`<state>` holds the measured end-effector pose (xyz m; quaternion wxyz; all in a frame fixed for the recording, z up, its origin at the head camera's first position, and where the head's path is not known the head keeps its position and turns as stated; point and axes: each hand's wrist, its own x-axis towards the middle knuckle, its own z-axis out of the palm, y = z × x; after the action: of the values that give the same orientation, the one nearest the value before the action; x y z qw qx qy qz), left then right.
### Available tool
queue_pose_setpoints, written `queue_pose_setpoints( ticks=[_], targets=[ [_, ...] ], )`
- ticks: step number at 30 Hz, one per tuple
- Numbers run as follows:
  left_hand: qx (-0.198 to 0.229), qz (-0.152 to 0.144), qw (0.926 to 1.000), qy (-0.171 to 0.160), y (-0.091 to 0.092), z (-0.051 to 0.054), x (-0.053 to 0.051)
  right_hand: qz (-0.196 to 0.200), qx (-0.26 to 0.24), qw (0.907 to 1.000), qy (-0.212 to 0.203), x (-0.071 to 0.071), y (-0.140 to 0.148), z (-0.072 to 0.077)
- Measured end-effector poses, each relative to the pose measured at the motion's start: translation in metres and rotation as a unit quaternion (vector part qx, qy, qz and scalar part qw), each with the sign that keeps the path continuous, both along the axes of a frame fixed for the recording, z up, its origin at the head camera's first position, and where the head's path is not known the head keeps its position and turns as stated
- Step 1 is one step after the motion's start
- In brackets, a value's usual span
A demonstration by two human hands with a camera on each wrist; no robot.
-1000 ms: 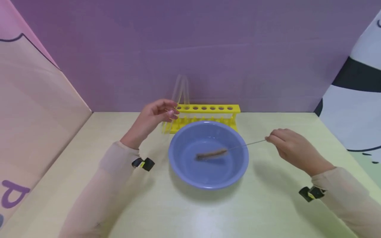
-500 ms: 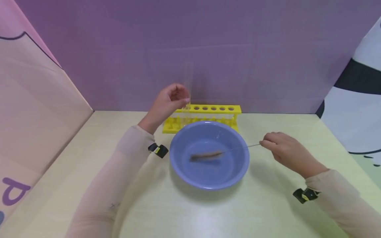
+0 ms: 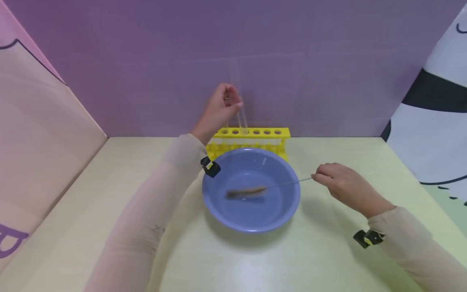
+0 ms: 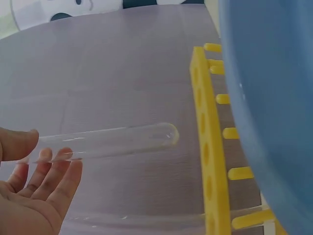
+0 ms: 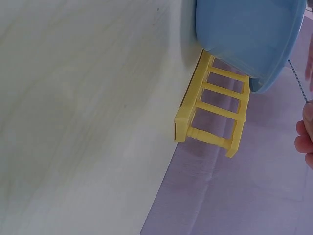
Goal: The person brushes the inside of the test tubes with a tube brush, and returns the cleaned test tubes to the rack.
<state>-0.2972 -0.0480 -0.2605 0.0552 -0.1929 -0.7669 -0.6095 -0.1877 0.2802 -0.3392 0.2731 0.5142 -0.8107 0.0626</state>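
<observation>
My left hand (image 3: 219, 109) pinches a clear glass test tube (image 4: 122, 140) between thumb and fingertips. The tube hangs above the yellow test tube rack (image 3: 256, 132), its rounded end close over the top row of holes. A second test tube (image 4: 139, 222) stands in the rack, mostly behind my left hand in the head view. My right hand (image 3: 346, 186) pinches the thin twisted wire handle (image 5: 297, 81) of a test tube brush (image 3: 245, 192). The brush's brown bristles lie over the inside of the blue basin (image 3: 251, 228); whether they touch its bottom I cannot tell.
The basin stands in front of the rack and hides part of its base. A purple backdrop (image 3: 146, 93) rises behind the pale wooden table (image 3: 255, 267). Printed panels stand at left (image 3: 36, 134) and right (image 3: 434, 142).
My left hand has moved right and up, from the rack's left end to above its middle holes, carrying the test tube. My right hand and the brush have shifted slightly left.
</observation>
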Motion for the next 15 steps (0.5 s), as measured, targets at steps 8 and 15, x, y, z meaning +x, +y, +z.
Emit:
queue_pose_setpoints(
  ticks=[8, 15],
  targets=[
    [-0.045, 0.035, 0.9984, 0.001, 0.012, -0.009, -0.015, -0.006, -0.006, 0.9999, 0.010, 0.003, -0.002, -0.001],
    [-0.078, 0.036, 0.9963, -0.008, 0.013, -0.015, -0.020, 0.005, -0.008, 0.9998, 0.017, 0.003, -0.003, -0.003]
  ],
)
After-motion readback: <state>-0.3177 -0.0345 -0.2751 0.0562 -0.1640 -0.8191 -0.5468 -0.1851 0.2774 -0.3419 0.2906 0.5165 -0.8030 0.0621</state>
